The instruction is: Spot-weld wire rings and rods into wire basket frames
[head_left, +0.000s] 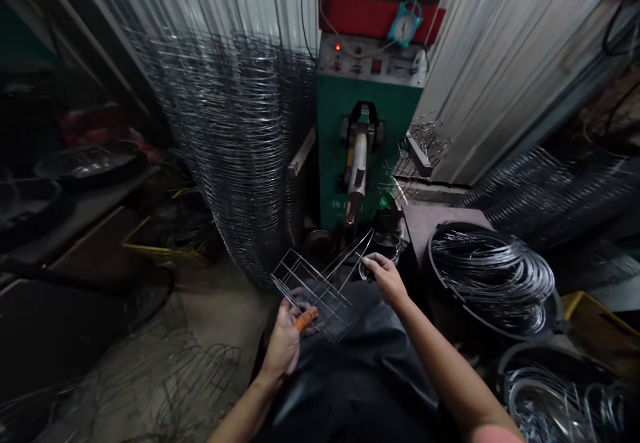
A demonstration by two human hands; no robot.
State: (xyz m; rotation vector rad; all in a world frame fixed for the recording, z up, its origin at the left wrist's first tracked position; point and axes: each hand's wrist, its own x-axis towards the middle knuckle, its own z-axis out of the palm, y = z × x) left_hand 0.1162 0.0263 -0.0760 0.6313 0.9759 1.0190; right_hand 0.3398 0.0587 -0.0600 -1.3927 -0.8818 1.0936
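Note:
My left hand (pixel 293 330) is closed on the near left side of a small wire rack (pixel 320 288), a shallow grid of thin metal rods held above my lap. Orange wrapping covers one finger of that hand. My right hand (pixel 384 276) pinches a thin bent wire (pixel 357 254) at the rack's right end. The wire's far tip points up toward the machine, and its lower part runs close to the rack; whether it is joined there I cannot tell. Just beyond both hands stands a green welding machine (pixel 330 150) with its electrode arm (pixel 357 163) reaching toward me.
Tall stacks of wire rings (pixel 240 136) rise left of the machine. On the right, a black basin (pixel 450 290) holds bent wires, with another basin (pixel 505 363) of wire parts nearer me. A yellow crate (pixel 145 233) and loose wire frames (pixel 195 383) lie on the left floor.

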